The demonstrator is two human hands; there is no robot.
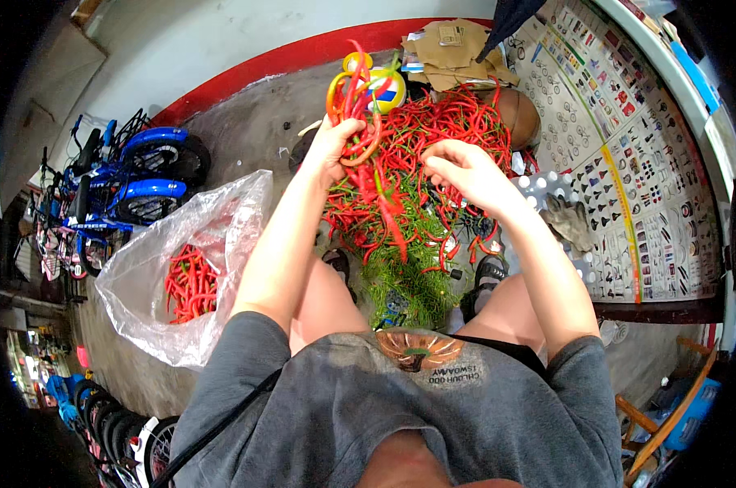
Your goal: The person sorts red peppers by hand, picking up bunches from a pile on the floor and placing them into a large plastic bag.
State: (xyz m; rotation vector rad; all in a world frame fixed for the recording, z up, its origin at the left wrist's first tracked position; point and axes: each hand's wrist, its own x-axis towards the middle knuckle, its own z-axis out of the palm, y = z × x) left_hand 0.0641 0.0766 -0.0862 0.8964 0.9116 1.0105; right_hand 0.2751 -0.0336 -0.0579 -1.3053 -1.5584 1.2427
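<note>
My left hand [334,146] is closed around a bunch of long red chili peppers [357,102], raised above the heap with their tips pointing up and down. To its right, my right hand [457,167] hovers by the heap with its fingers curled together; whatever they hold, if anything, is hidden. Below and behind both hands spreads a large heap of red chili peppers [433,122]. Green stalks [409,281] lie at its near side, between my feet. On my left stands an open clear plastic bag [136,281] with loose red chili peppers [193,285] inside.
Blue bicycles [152,191] stand at the left, more wheels [108,419] at the lower left. Flattened cardboard [457,53] and a brown ball [517,118] lie behind the heap. A glove [569,221] rests at right, beside a printed poster board [636,179].
</note>
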